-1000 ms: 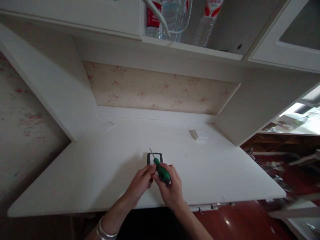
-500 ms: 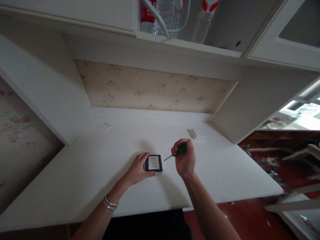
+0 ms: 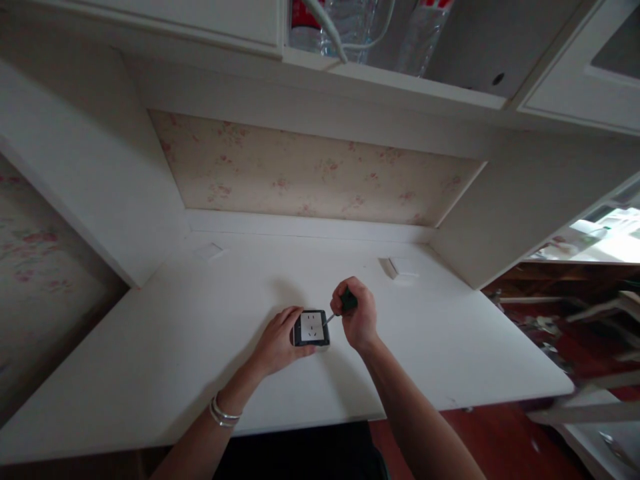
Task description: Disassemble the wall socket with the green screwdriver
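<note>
A power socket with a white face, several dark slots and a black frame rests on the white desktop. My left hand grips it from the left, fingers at its far edge and thumb at the near edge. In my closed right hand is a screwdriver with a green handle, most of it covered by the fingers. Its thin metal shaft slants down to the left, and the tip is at the right side of the socket's frame. Whether the tip touches the frame I cannot tell.
At the desk's back right lies a small white box-like piece; a flat white square lies at the back left. Overhead, a shelf holds plastic bottles and a hanging white cable. Side panels flank the white desk.
My right hand has moved left with the screwdriver, bringing its tip from beside the socket to the frame's right side. My left hand keeps its hold on the socket. The view has shifted slightly.
</note>
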A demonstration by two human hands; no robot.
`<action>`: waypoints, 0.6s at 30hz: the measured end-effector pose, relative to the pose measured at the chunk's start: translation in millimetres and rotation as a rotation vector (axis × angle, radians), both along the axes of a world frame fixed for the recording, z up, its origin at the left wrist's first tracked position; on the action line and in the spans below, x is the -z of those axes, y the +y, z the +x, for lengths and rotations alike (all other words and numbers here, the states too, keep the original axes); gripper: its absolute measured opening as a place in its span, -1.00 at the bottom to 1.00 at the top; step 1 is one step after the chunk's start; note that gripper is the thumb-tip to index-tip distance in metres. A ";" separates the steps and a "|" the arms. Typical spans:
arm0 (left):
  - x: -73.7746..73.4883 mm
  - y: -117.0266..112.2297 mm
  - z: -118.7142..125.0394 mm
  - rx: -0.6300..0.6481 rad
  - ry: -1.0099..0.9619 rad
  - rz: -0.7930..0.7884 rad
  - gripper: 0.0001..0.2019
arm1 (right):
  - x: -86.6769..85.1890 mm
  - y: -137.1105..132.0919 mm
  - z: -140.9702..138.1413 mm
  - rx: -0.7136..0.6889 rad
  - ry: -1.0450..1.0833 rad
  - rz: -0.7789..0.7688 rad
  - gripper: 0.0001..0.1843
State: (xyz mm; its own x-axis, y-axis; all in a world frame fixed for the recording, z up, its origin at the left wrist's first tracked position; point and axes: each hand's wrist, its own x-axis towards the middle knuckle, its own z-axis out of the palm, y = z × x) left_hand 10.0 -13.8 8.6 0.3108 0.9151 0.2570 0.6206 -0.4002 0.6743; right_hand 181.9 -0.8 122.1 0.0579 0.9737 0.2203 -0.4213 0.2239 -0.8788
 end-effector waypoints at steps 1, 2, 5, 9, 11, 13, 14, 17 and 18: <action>0.0 -0.1 -0.1 -0.003 0.001 0.002 -0.18 | -2.6 0.2 0.6 -0.031 -0.058 0.000 -0.74; 0.0 -0.1 -0.3 -0.005 0.002 0.006 -0.18 | -5.7 0.5 1.2 -0.066 -0.117 0.000 -0.76; 0.9 0.0 -0.9 -0.003 0.006 0.018 -0.20 | -15.7 2.5 3.0 -0.170 -0.241 -0.010 -0.85; 3.0 0.2 -1.3 -0.001 0.014 0.031 -0.19 | -23.3 5.1 2.2 -0.182 -0.308 0.006 -0.94; 4.0 -0.1 -1.2 -0.003 0.018 0.030 -0.18 | -23.1 5.7 -0.8 -0.129 -0.296 0.008 -0.91; 4.7 -0.7 -1.3 -0.011 0.025 0.025 -0.17 | -21.1 6.6 -4.6 -0.069 -0.279 0.003 -0.79; 5.0 -0.9 -1.4 -0.014 0.029 0.024 -0.17 | -20.0 7.4 -6.3 -0.054 -0.275 0.001 -0.74; 5.7 -1.0 -2.1 -0.012 0.038 0.027 -0.17 | -17.6 12.3 -7.4 -0.124 -0.266 -0.011 -0.67; 5.9 -0.8 -2.5 -0.007 0.042 0.030 -0.18 | -17.5 14.7 -6.3 -0.185 -0.261 -0.017 -0.67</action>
State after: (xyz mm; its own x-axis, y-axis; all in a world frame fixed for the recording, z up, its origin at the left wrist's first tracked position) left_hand 7.5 -14.6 2.7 0.3159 0.9093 0.2711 0.6511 -0.4155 0.6352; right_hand 175.6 13.9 139.6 -0.1773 0.9660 0.1880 -0.2132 0.1488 -0.9656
